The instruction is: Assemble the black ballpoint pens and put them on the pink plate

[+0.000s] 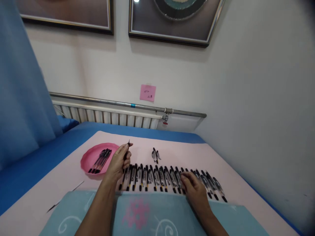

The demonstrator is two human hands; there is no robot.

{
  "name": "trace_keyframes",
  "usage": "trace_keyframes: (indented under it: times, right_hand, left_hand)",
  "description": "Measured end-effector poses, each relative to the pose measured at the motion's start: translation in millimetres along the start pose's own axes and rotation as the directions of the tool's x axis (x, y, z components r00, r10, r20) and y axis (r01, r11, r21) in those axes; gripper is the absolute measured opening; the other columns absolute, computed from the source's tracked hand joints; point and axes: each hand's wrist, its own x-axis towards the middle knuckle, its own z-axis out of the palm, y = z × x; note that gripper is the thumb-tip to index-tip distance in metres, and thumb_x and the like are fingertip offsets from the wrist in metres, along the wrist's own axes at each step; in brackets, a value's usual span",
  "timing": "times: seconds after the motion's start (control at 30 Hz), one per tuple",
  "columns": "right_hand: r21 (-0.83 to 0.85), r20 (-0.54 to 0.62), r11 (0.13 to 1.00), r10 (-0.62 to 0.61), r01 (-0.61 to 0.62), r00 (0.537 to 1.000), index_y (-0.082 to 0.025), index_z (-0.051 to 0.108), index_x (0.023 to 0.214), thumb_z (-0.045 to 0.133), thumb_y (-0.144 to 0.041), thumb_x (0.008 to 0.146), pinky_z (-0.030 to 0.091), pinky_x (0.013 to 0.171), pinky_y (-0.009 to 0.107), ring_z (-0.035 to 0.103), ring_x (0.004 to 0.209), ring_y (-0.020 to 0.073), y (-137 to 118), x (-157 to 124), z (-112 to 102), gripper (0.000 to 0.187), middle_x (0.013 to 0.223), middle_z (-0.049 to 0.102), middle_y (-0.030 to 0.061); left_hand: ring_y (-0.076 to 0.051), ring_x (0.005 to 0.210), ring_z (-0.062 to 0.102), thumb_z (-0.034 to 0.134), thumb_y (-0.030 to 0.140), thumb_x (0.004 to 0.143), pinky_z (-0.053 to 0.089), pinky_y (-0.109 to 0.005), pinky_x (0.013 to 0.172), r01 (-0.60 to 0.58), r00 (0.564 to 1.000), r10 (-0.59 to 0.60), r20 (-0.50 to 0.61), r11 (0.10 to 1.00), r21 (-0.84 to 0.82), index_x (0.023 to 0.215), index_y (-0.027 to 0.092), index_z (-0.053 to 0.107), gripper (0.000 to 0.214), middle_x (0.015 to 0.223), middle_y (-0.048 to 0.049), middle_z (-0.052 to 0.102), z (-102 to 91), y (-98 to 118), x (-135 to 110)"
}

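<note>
My left hand (120,161) is closed around a dark pen part (128,146), raised just right of the pink plate, with a thin tip pointing up. Most of that part is hidden in the fingers. My right hand (195,190) reaches into the right half of a long row of pen parts (156,178), its thumb and fingertips pinched together. What they grip there cannot be made out. The row mixes black barrels and clear caps with clips, laid side by side. Several assembled-looking black pens (101,160) lie in the scalloped pink plate (86,159).
Behind the row lie a few loose caps (155,154). A thin pen refill (65,196) rests at the left. A light pink sheet (137,147) covers the blue surface (91,127). A radiator (110,118) and pipe run along the back wall; a blue curtain (24,91) hangs left.
</note>
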Motion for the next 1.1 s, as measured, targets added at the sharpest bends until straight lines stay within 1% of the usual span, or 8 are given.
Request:
trace_keyframes:
  times: [0.1,0.2,0.37,0.5,0.57,0.77,0.97,1.1]
  right_hand:
    - [-0.047,0.006,0.998,-0.051,0.051,0.999,-0.02,0.057,0.078,0.051,-0.037,0.074,0.037,0.046,0.025,0.044,0.047,0.0139,13,-15,-9,0.018,0.051,0.047,-0.0032]
    - [-0.056,0.022,0.991,-0.121,0.122,0.992,-0.019,0.057,0.079,0.05,-0.037,0.076,0.038,0.048,0.025,0.047,0.05,0.0142,14,-21,-9,0.019,0.054,0.05,-0.0021]
    - [-0.118,0.079,0.957,-0.256,0.264,0.963,-0.019,0.058,0.076,0.049,-0.032,0.077,0.041,0.054,0.025,0.054,0.059,0.0159,10,-27,-5,0.016,0.064,0.059,0.002]
    - [-0.148,0.119,0.914,-0.363,0.378,0.924,-0.019,0.058,0.075,0.046,-0.027,0.079,0.042,0.061,0.026,0.056,0.065,0.0158,10,-36,-7,0.015,0.069,0.061,0.0021]
    - [-0.152,0.137,0.896,-0.399,0.417,0.907,-0.019,0.057,0.077,0.045,-0.025,0.08,0.042,0.064,0.026,0.056,0.067,0.0155,12,-42,-9,0.014,0.071,0.061,0.0021]
    - [-0.194,0.258,0.86,-0.42,0.473,0.87,-0.019,0.055,0.074,0.043,-0.019,0.079,0.04,0.063,0.025,0.055,0.067,0.0147,16,-62,-19,0.013,0.071,0.06,0.0015]
    - [-0.258,0.306,0.855,-0.37,0.451,0.877,-0.019,0.053,0.072,0.041,-0.014,0.076,0.037,0.062,0.024,0.053,0.066,0.0146,16,-69,-25,0.013,0.069,0.059,0.0013]
    - [-0.261,0.324,0.856,-0.358,0.447,0.876,-0.019,0.054,0.072,0.042,-0.013,0.075,0.036,0.063,0.024,0.053,0.067,0.0147,17,-72,-27,0.013,0.07,0.059,0.0017]
  left_hand:
    - [0.0,0.032,0.024,0.06,0.044,0.071,0.014,-0.01,0.031,0.051,0.997,-0.055,-0.052,0.996,-0.073,0.098,0.019,0.051,0.038,0.051,0.0097,0.037,-9.1,-7,-23]
    - [0.0,0.03,0.022,0.061,0.042,0.071,0.013,-0.01,0.028,0.068,0.991,-0.085,-0.1,0.984,-0.166,0.094,0.02,0.052,0.033,0.049,0.0106,0.034,-20.9,-14,-48]
    - [-0.001,0.029,0.021,0.06,0.033,0.075,0.013,-0.011,0.026,0.112,0.991,-0.133,-0.027,0.913,-0.392,0.08,0.017,0.049,0.02,0.046,0.0109,0.025,-34.7,-31,-83]
    - [-0.001,0.03,0.025,0.055,0.025,0.079,0.015,-0.012,0.026,0.094,0.994,-0.111,-0.005,0.868,-0.488,0.079,0.018,0.05,0.009,0.048,0.0094,0.029,-36.9,-45,-102]
    - [-0.001,0.03,0.027,0.053,0.022,0.081,0.015,-0.013,0.027,0.066,0.996,-0.089,-0.022,0.862,-0.502,0.079,0.018,0.05,0.005,0.049,0.0086,0.033,-36.6,-49,-107]
    - [-0.002,0.032,0.026,0.054,0.025,0.08,0.016,-0.014,0.027,0.072,0.994,-0.105,-0.032,0.845,-0.53,0.064,0.016,0.043,0.022,0.048,0.0077,0.031,-36.8,-52,-107]
    - [-0.002,0.032,0.024,0.055,0.027,0.079,0.016,-0.014,0.027,0.09,0.993,-0.116,-0.022,0.863,-0.498,0.063,0.016,0.042,0.024,0.047,0.0081,0.028,-35.1,-53,-105]
    - [-0.002,0.033,0.026,0.055,0.027,0.079,0.018,-0.014,0.028,0.08,0.993,-0.111,-0.035,0.868,-0.491,0.062,0.016,0.041,0.025,0.049,0.0078,0.031,-34.7,-54,-106]
